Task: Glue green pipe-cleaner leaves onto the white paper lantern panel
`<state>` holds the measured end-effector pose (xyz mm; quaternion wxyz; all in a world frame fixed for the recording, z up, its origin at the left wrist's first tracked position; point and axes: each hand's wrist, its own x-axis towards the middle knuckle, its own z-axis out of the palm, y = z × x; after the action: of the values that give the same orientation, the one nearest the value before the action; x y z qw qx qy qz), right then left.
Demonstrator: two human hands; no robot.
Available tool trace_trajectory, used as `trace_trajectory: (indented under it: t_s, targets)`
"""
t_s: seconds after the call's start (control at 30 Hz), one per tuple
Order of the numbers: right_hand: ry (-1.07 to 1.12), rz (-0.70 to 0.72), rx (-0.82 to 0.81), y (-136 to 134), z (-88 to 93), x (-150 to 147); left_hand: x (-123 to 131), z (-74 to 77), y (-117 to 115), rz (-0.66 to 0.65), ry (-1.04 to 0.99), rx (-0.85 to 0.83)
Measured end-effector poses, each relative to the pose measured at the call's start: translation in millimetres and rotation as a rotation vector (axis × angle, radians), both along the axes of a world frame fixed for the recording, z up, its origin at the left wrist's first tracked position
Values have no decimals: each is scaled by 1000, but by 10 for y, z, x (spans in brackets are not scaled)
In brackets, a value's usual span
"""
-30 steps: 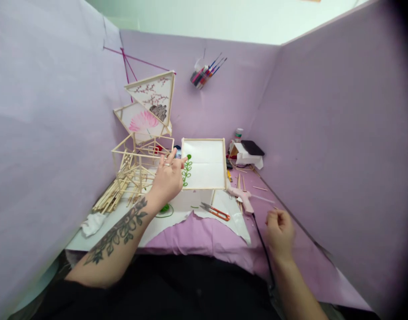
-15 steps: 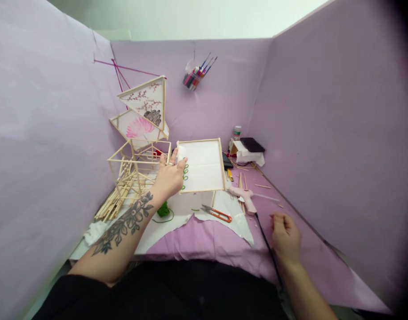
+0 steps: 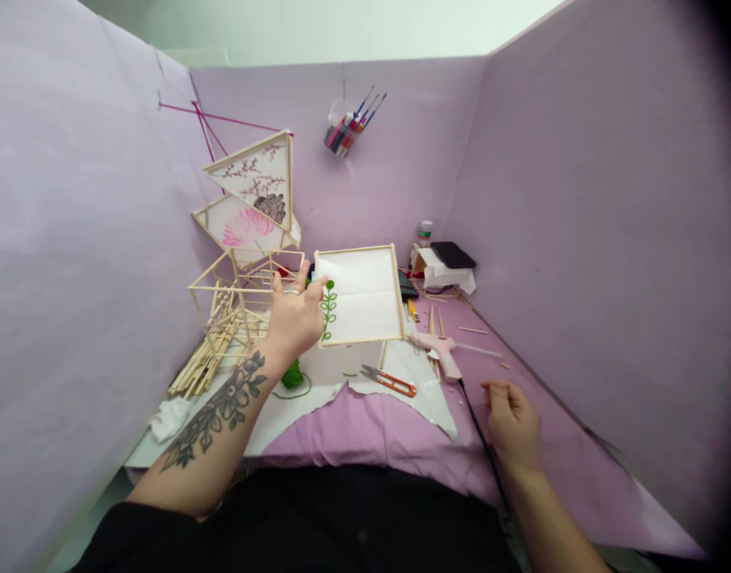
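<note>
Lilac partition walls (image 3: 580,199), purple-covered table (image 3: 365,430)

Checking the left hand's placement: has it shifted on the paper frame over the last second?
Yes. The left hand slid left off the green vine drawing, which it covered half a second ago.
</note>
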<state>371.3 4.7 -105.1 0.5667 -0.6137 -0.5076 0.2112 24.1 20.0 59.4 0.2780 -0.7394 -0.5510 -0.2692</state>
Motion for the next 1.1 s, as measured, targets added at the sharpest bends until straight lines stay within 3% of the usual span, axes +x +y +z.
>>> trace_trajectory:
  t_s: [0.13,0.23,0.33,0.43,0.5,0.73,0.97,1.1]
  targets:
    - [47,-39,50,24,-16,-6,-112,-138,-323,-101,-194,242]
    - [41,-74,128,80,-76,10,-292,-471,-526,-117,-336,325]
    - [-88,20,97,119,-131,39,-473,-849,-614,-54,-412,305]
    - [-185,84,19,114,-138,52,-529,-1046,-630,61,-377,256]
    - [-198,64,-9,101,-132,46,-465,-1039,-634,83,-349,208]
    - [-63,-52,-31,96,-149,31,-34,-779,-596,-21,-202,65]
    - [-116,-36,-91,73,-78,0,69,-798,-526,48,-189,10]
    - [-122,-18,-77,68,-72,0,103,-772,-548,22,-219,16]
